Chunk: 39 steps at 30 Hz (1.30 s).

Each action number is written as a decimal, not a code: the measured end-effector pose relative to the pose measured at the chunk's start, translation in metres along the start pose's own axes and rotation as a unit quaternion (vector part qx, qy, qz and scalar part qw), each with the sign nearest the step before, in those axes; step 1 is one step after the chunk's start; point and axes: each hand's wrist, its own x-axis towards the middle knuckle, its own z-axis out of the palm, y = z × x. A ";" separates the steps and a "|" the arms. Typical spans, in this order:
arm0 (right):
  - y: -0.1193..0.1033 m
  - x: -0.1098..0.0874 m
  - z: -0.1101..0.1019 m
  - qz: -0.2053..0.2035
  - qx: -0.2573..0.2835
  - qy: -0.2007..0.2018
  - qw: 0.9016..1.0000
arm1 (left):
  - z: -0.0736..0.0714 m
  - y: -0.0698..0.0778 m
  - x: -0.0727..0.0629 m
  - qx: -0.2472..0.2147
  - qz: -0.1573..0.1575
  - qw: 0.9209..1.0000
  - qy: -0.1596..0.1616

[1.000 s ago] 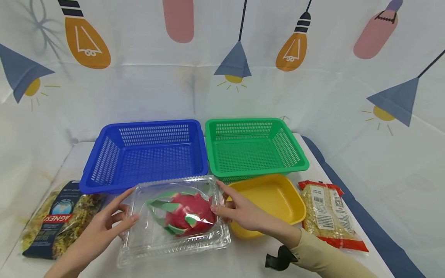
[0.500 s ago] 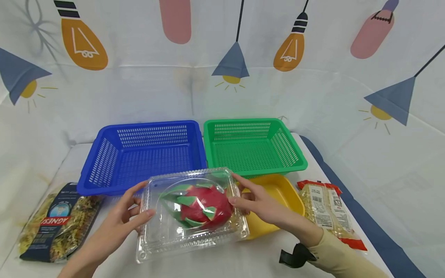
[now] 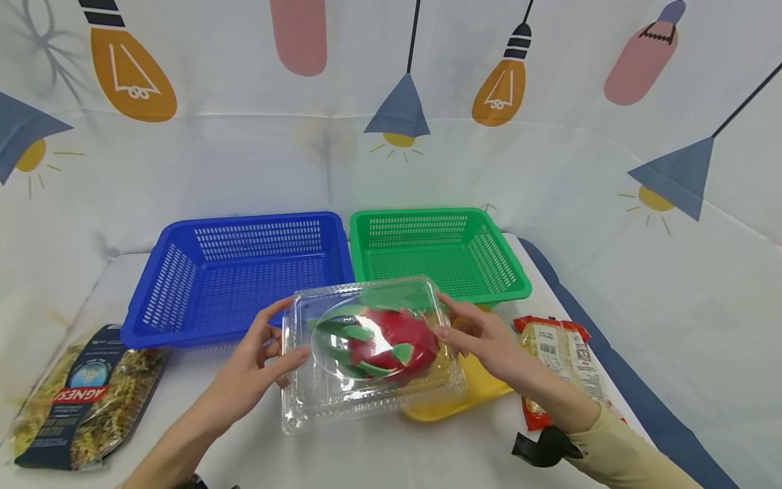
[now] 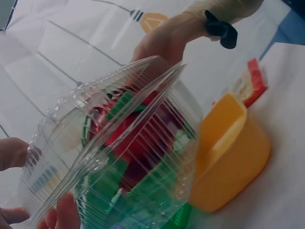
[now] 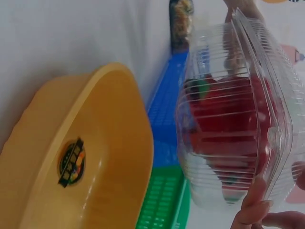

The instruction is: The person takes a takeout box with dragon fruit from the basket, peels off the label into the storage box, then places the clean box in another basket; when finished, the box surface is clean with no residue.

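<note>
A clear plastic clamshell box (image 3: pixel 324 401) with a red and green dragon fruit (image 3: pixel 391 343) inside is held up between both hands. My left hand (image 3: pixel 253 370) grips its left edge, thumb on the lid and fingers underneath. At the opposite edge my right hand (image 3: pixel 482 339) holds it the same way. The lid is down over the fruit. In the right wrist view, the box (image 5: pixel 214 157) hangs above and beyond the yellow basin (image 5: pixel 109 143). In the left wrist view, ribbed side walls show the fruit (image 4: pixel 143 138) through them.
Behind the box stand a blue basket (image 3: pixel 244 285) and a green basket (image 3: pixel 427 265) side by side. A bag of spiral pasta (image 3: pixel 85 401) lies at the left. A red-ended bag (image 3: pixel 562 353) lies at the right, beside the yellow basin.
Both hands have carried the clamshell box with the dragon fruit rightward and upward in the head view. It now overlaps the green basket's front and much of the yellow basin.
</note>
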 end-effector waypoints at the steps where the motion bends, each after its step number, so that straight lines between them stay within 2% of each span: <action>1: 0.000 -0.001 -0.002 0.005 0.006 0.005 1.000 | 0.002 0.001 0.002 0.000 0.001 1.000 -0.002; 9: 0.003 0.001 -0.021 0.017 0.022 0.051 0.998 | 0.019 0.008 0.028 -0.007 0.007 1.000 0.000; 14: 0.006 0.008 -0.034 0.029 0.019 0.066 0.997 | 0.029 0.010 0.046 -0.017 0.000 1.000 0.001; 20: 0.014 0.021 -0.051 0.066 0.064 0.061 0.994 | 0.039 0.014 0.071 -0.026 -0.002 1.000 0.000; 24: 0.021 0.029 -0.061 0.082 0.067 0.064 0.992 | 0.046 0.015 0.088 -0.024 -0.008 1.000 0.000; 31: 0.029 0.037 -0.078 0.069 0.076 0.053 0.993 | 0.055 0.017 0.112 -0.031 -0.012 0.999 -0.011; 39: 0.029 0.051 -0.096 0.063 0.071 0.043 0.994 | 0.057 0.020 0.137 -0.028 -0.014 0.999 -0.018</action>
